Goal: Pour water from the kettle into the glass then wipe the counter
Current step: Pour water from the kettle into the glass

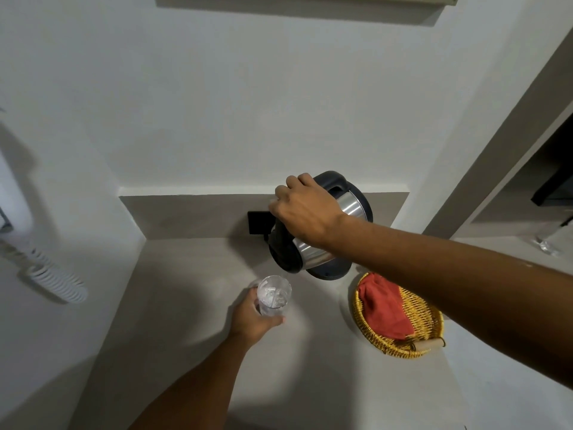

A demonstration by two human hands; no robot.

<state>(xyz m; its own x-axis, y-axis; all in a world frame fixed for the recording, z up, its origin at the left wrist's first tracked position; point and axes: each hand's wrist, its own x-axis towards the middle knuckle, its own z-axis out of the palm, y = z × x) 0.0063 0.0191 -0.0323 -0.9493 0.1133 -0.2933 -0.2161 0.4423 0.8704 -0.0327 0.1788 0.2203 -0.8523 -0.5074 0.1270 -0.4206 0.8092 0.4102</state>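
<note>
A steel and black kettle (350, 206) is tilted toward the left, lifted off the counter, its black lid end low and close above a clear glass (274, 294). My right hand (305, 209) is closed around the kettle's handle from above. My left hand (251, 318) grips the glass from the left side, with the glass upright on the beige counter (192, 305). Water shimmers inside the glass. An orange-red cloth (384, 308) lies in a yellow wicker basket (431, 321) to the right of the glass.
A black base or socket plate (259, 221) sits against the back wall behind the kettle. A white wall phone with a coiled cord (52, 280) hangs at the left. A recessed shelf with a dark object (555, 187) lies at the right.
</note>
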